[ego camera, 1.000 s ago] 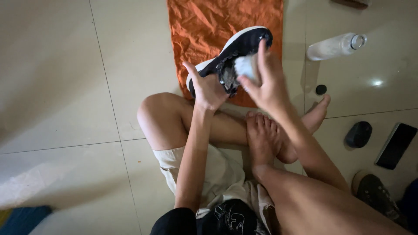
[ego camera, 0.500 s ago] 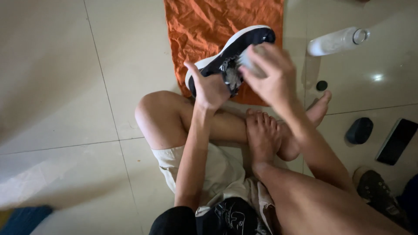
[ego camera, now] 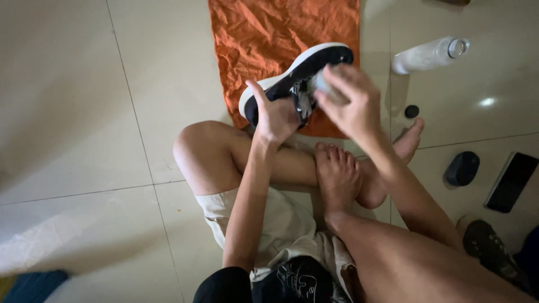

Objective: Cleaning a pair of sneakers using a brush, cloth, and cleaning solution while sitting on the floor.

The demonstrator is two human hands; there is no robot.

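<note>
Sitting cross-legged on a tiled floor, a person grips a black sneaker with a white sole [ego camera: 303, 70] by its heel in the left hand [ego camera: 275, 115], above an orange cloth [ego camera: 264, 39]. The right hand [ego camera: 351, 101] pinches a pale wad at its opening. An uncapped bottle [ego camera: 426, 55] lying right of the cloth could likely leak if an elbow nudges it.

pale tiled floor [ego camera: 73, 112] bears an orange cloth [ego camera: 252, 33], clear bottle [ego camera: 426, 55], phone [ego camera: 510, 180].

The scene is dimly lit. A small glare spot is seen on the floor tiles [ego camera: 487, 102]. The right hand [ego camera: 351, 104] is blurred by motion.
</note>
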